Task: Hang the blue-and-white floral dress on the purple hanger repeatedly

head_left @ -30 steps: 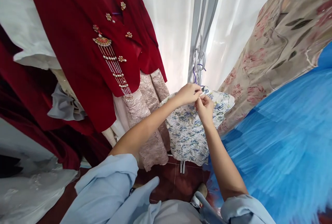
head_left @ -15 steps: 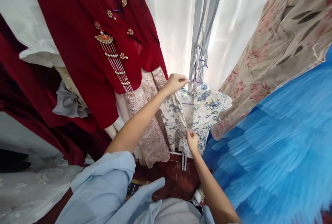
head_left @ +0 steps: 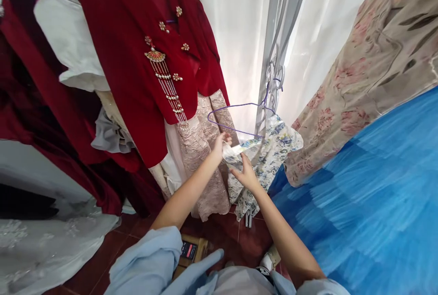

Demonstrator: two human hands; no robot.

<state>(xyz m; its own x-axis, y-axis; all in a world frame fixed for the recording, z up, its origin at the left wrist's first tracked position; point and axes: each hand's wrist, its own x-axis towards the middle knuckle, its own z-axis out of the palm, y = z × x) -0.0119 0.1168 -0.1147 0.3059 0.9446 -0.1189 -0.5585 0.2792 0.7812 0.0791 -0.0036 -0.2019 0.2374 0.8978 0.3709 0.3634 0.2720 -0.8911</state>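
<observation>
A white shirt with blue flowers (head_left: 273,149) hangs by one shoulder on a thin purple hanger (head_left: 236,105). The hanger's left arm is bare, and its hook sits among the grey rings on a metal rack post. My left hand (head_left: 222,144) is closed on the shirt's loose shoulder, below the bare arm of the hanger. Just right of it, my right hand (head_left: 246,174) grips the front edge of the shirt, with the thumb apart from the fingers. Folds of cloth partly hide the fingertips of both hands.
On the left hang a dark red jacket (head_left: 143,58) with beaded brooches, a pink brocade skirt (head_left: 205,163) and a white blouse (head_left: 68,35). On the right are a beige floral dress (head_left: 342,85) and a blue tulle dress (head_left: 345,204). A wooden box (head_left: 200,247) stands on the red-tiled floor.
The shirt's left shoulder has come off the hanger. My left hand has moved down from the hanger to the cloth, and my right hand has shifted slightly up and left.
</observation>
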